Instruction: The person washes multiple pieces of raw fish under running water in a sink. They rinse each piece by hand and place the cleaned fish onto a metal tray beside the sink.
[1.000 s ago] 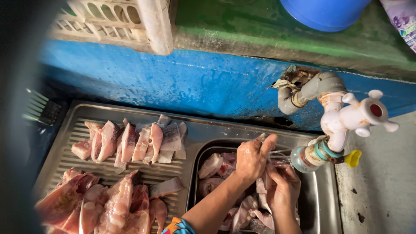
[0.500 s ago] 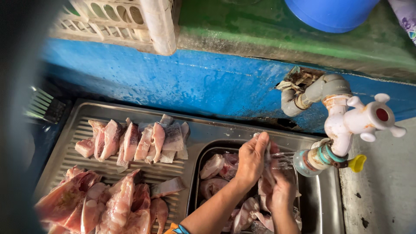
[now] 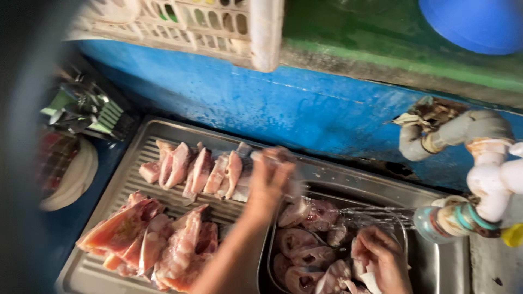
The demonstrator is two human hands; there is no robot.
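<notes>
Far left: dark clutter and a pale round plate (image 3: 68,179), too blurred to identify further. Steel sink (image 3: 131,158) with ribbed drainboard comes next.

Drainboard holds two groups of cut fish. Back row of fish slices (image 3: 190,171): roughly six or seven pieces stood on edge, overlapping, so the count is approximate. Front pile of larger pink-orange fish chunks (image 3: 147,239): about six, heaped.

Left hand (image 3: 269,182) sits at the right end of the back row, fingers curled loosely down over the last slice (image 3: 248,182). Motion blur here, so I cannot tell whether it is gripping that piece or only touching it. To do this placing well: set the slice on edge against its neighbour, keep the row line, don't knock the stack over, and let water drain down the ribs.

Basin (image 3: 272,256) to the right: pale fish pieces (image 3: 305,245) in water, maybe seven or eight visible, some hidden under the hand. Right hand (image 3: 381,261) is low in the basin, fingers closed around one wet piece, partly cut off by the frame edge.

One tap (image 3: 468,218) at far right, water running in a thin stream toward the basin. One white crate (image 3: 218,24) above, one blue tub (image 3: 474,22) at top right.
</notes>
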